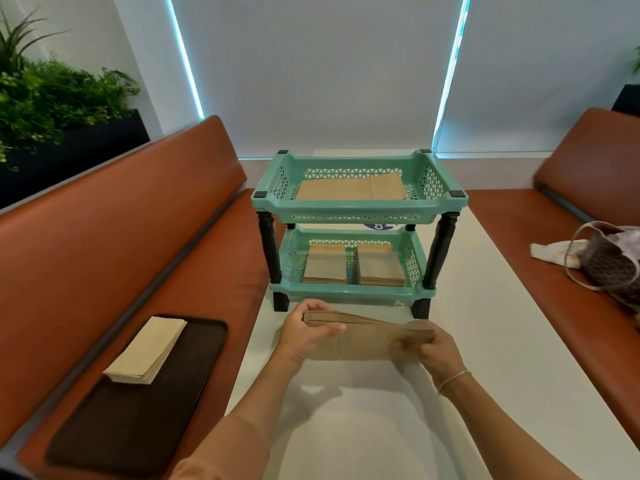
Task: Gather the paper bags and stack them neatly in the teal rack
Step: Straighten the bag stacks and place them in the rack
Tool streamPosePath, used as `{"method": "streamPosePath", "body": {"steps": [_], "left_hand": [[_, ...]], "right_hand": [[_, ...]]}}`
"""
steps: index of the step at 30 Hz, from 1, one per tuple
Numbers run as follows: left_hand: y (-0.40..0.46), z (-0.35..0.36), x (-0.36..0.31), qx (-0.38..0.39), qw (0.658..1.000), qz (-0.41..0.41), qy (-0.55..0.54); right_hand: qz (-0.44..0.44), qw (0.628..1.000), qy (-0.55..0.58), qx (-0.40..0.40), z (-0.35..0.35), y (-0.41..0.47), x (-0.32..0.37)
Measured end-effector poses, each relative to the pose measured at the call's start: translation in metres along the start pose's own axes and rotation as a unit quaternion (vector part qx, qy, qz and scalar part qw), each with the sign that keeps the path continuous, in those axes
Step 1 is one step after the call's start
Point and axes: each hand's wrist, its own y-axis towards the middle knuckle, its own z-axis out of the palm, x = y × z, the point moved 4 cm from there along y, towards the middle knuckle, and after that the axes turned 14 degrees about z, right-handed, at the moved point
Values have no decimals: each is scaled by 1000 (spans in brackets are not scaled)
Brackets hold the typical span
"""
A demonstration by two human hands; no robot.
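The left hand [304,336] and right hand [427,348] pinched the two ends of a stack of paper bags [367,337], held between them near the teal rack [356,216].

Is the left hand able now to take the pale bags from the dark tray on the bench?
Probably not yet: the left hand grips the bag stack with the right hand. The path to the pale bags looks free.

The teal rack [358,216] stands in the middle of the white worktop [485,341]. Its top tray is open from above. Black legs [268,251] block both sides of the low tray, but its front is open. Bare worktop lies right of the rack.
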Motion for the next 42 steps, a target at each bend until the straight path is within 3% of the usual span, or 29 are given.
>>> {"method": "streamPosePath", "body": {"steps": [3, 5, 9, 11, 14, 17, 20, 23, 25, 29, 42], "left_hand": [[2, -6, -4, 49, 997, 9, 63], [9, -6, -16, 99, 973, 44, 205], [18, 18, -35, 244, 832, 93, 490], [17, 26, -34, 262, 808, 84, 521], [17, 21, -33, 187, 886, 63, 420], [15, 15, -20, 119, 959, 0, 257], [6, 17, -1, 50, 994, -63, 77], [-8, 28, 18, -1, 993, -108, -50], [-14, 34, 27, -16, 990, -114, -78], [-15, 41, 34, -16, 993, -106, -55], [-10, 40, 16, 12, 998, -39, -44]], "right_hand": [[-6, 997, -70, -12, 0, 1, -5], [-15, 991, -129, -28, -2, 1, -5], [-49, 981, -185, -3, 0, -3, 19], [-64, 984, -165, 21, 3, -8, 36], [-95, 990, -102, -4, -5, -13, 61], [-49, 999, -2, 13, -18, -12, 59], [4, 993, -100, 57, -7, -14, 29], [10, 985, -150, 80, 17, -16, 7], [-1, 983, -174, 54, 27, -15, -1], [-3, 981, -194, 12, 35, -17, -6], [-5, 977, -213, 22, 43, -23, -5]]}}
